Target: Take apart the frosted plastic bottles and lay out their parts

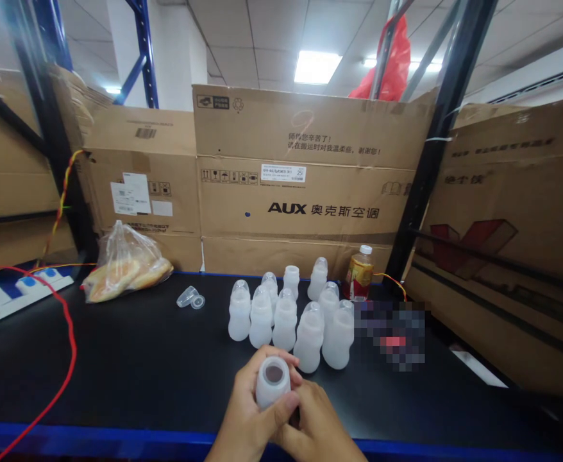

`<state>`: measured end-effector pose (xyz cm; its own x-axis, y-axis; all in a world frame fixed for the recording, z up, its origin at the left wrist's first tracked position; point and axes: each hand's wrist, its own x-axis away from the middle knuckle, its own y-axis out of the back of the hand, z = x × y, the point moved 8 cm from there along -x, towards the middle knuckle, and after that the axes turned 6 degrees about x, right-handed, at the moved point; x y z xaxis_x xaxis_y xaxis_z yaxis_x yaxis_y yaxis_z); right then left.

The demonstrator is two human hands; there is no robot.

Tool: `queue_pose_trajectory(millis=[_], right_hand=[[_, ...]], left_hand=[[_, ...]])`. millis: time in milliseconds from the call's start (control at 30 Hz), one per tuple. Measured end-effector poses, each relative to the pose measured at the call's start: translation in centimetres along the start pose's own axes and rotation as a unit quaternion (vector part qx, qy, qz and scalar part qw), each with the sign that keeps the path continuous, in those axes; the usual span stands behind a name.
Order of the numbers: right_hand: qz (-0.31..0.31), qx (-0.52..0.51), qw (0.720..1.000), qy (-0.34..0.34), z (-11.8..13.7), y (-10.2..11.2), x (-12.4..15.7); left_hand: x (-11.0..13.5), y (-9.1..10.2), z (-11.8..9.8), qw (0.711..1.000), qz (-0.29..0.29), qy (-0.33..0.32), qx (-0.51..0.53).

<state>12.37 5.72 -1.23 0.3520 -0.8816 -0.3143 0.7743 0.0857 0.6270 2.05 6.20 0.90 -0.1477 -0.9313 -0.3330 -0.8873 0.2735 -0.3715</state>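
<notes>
A frosted white baby bottle (266, 391) with an open, uncapped mouth is held near the table's front edge, its mouth tilted up toward me. My left hand (252, 404) is wrapped round it, the thumb lying across its near side. Against its lower right side, my right hand (317, 417) is closed; its fingertips are mostly hidden. Just beyond stand several similar bottles (308, 340) in a cluster, most with clear domed caps. One bottle at the back (291, 280) shows no dome. To their left lie a clear cap (185, 296) and a small round clear part (197, 301).
A plastic bag of bread (122, 273) lies on the black table (118, 372) at the back left. Behind the cluster stands a drink bottle (359, 276). Cardboard sheets (310, 224) wall the back, between dark rack posts (435, 135). A red cable (72, 340) crosses the left side.
</notes>
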Motion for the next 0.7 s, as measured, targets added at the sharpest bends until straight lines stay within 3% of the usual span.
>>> queue_pose_trajectory(millis=[200, 467, 700], right_hand=[[-0.016, -0.001, 1.0, -0.002, 0.1, -0.1, 0.0], [0.001, 0.012, 1.0, -0.007, 0.7, 0.0, 0.2], [0.023, 0.045, 0.998, -0.031, -0.1, -0.3, 0.3]], left_hand=[[0.5, 0.6, -0.2, 0.997, -0.062, -0.034, 0.01], [1.0, 3.0, -0.1, 0.982, -0.182, -0.052, -0.017], [0.7, 1.7, 0.0, 0.994, -0.112, -0.016, 0.001]])
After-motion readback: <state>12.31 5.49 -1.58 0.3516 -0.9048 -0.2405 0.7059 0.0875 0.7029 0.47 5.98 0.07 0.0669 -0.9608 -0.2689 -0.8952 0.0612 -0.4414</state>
